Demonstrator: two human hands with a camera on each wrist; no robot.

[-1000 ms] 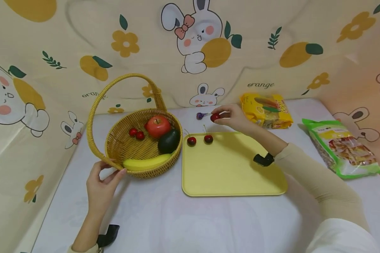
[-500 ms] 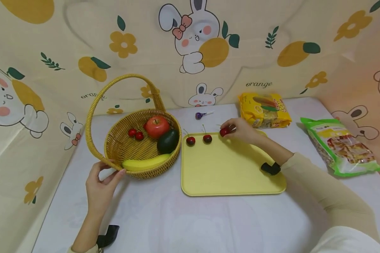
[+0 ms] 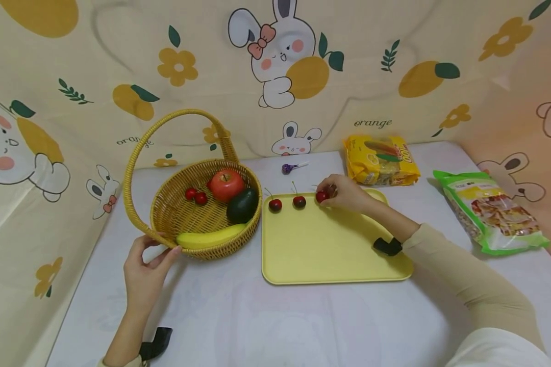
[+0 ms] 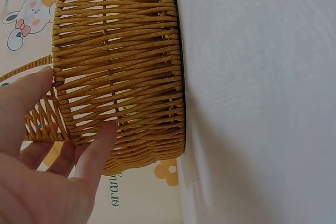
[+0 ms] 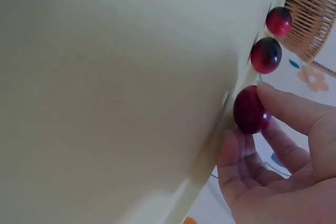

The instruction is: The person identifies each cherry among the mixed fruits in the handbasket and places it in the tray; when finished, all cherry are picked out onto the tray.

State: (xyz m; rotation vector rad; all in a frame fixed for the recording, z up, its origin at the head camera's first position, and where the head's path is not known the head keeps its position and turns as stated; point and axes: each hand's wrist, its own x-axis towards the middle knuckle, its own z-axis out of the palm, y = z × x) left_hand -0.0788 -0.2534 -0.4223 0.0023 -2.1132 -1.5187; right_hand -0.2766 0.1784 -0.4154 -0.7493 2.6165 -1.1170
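Note:
My right hand [image 3: 344, 194] pinches a dark red cherry [image 5: 250, 109] between thumb and fingers, low over the far edge of the yellow tray [image 3: 335, 255]. To its left on the tray sit two more cherries with stems, a middle cherry [image 3: 299, 202] and a left cherry [image 3: 275, 205]. My left hand [image 3: 144, 275] grips the near rim of the wicker basket [image 4: 121, 66], where the tall handle joins it. Inside the basket lie a red apple [image 3: 227, 185], an avocado [image 3: 242, 206], a banana [image 3: 211, 237] and small red cherries [image 3: 196, 195].
Behind the tray lies a purple-wrapped lollipop [image 3: 294, 167]. A yellow food packet [image 3: 381, 160] stands at the back right, and a green-edged bag [image 3: 491, 211] lies at the far right. Patterned cloth [image 3: 165, 61] hangs behind the white table.
My right hand has carried the cherry from beside the lollipop forward to the tray's far edge, then slightly left. My left hand has stayed on the basket.

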